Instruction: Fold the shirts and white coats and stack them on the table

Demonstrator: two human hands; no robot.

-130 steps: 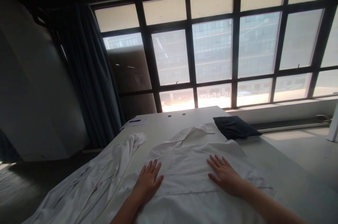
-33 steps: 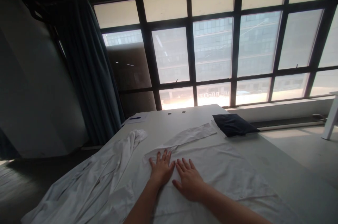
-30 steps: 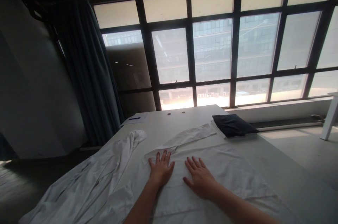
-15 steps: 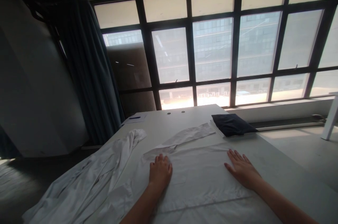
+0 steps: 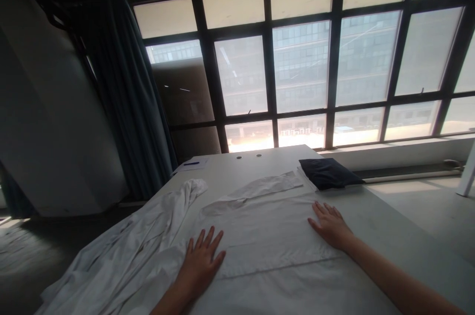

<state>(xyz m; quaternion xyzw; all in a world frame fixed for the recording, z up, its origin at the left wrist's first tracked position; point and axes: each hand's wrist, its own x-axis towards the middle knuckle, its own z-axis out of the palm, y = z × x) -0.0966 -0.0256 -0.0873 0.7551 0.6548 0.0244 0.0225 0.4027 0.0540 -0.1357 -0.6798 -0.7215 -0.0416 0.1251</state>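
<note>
A white shirt (image 5: pixel 267 236) lies spread flat on the white table (image 5: pixel 401 236) in front of me. My left hand (image 5: pixel 202 260) rests palm down on its near left part, fingers apart. On the shirt's right edge my right hand (image 5: pixel 328 223) also lies flat with fingers spread. A white sleeve or strip (image 5: pixel 260 187) stretches beyond the shirt toward the far side. Neither hand grips anything.
A crumpled white garment (image 5: pixel 133 250) trails off the table's left side. A folded dark cloth (image 5: pixel 328 172) sits at the far right, a paper with a blue pen (image 5: pixel 191 164) at the far left. Big windows (image 5: pixel 300 67) and a dark curtain (image 5: pixel 126 97) stand behind.
My hands, side by side at the shirt's middle a second ago, have slid apart: the right to the shirt's right edge, the left back toward me and left, its fingers spread again.
</note>
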